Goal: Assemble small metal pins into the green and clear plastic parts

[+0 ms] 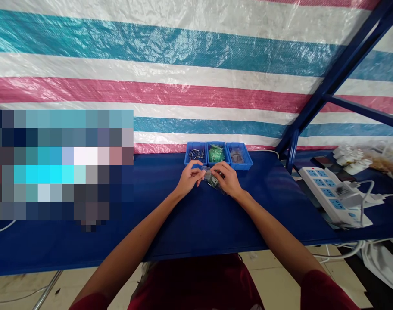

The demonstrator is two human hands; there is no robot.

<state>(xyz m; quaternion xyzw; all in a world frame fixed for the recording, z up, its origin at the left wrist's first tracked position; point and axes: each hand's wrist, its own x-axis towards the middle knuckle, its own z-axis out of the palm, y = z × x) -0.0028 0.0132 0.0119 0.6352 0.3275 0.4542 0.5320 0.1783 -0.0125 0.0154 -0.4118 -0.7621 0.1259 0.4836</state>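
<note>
Small clear plastic bag with dark contents (212,178), at the centre of the frame, pinched near its upper edge by left hand (188,178) and right hand (229,179), likely light, limp and slippery, best taken by two opposite corners.

Left hand (190,178) and right hand (229,178) sit close together, not touching, thumb and index on each drawn into a pinch with the tips aimed at the other hand. Left forearm (141,241) and right forearm (270,228) splay outward behind the hands, wrists near straight, dark red sleeves (325,290) well back of them. Right hand shows its back; lower fingers look curled under, too small to be sure.
</note>
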